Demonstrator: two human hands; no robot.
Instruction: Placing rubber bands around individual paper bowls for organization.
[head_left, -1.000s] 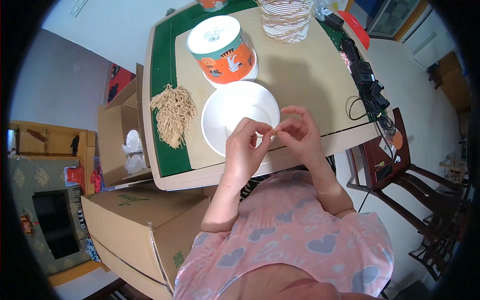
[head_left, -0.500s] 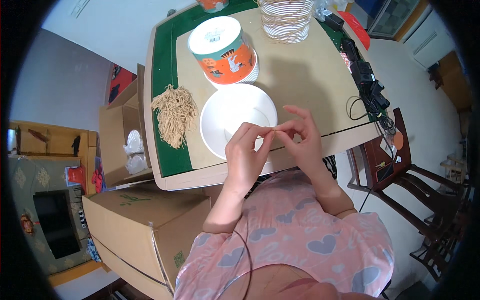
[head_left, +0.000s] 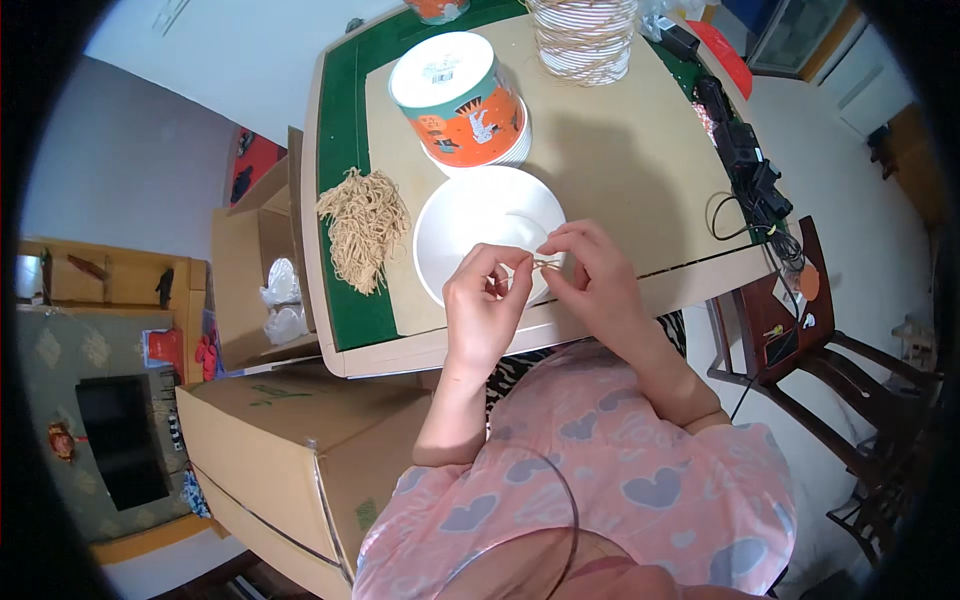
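Bright light, apparently from above, washes my tabletop (head_left: 390, 355) and nearly flattens the inside of the white tub (head_left: 480, 220). A broad, soft shadow (head_left: 625, 175) spreads right of the orange-and-teal bucket (head_left: 465, 115). My left hand (head_left: 484, 308) and right hand (head_left: 598, 285) look fairly crisp; the thin tan strand (head_left: 544, 264) is barely distinct. Straight edges bow toward black fisheye corners, and the left wall (head_left: 130, 165) looks dimmer.

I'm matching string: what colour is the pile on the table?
The pile is pale tan, shown in the head view.

Single view: fisheye on your head, facing down, near; table (head_left: 400, 353) toward 1 o'clock, pink top (head_left: 600, 450) toward 5.
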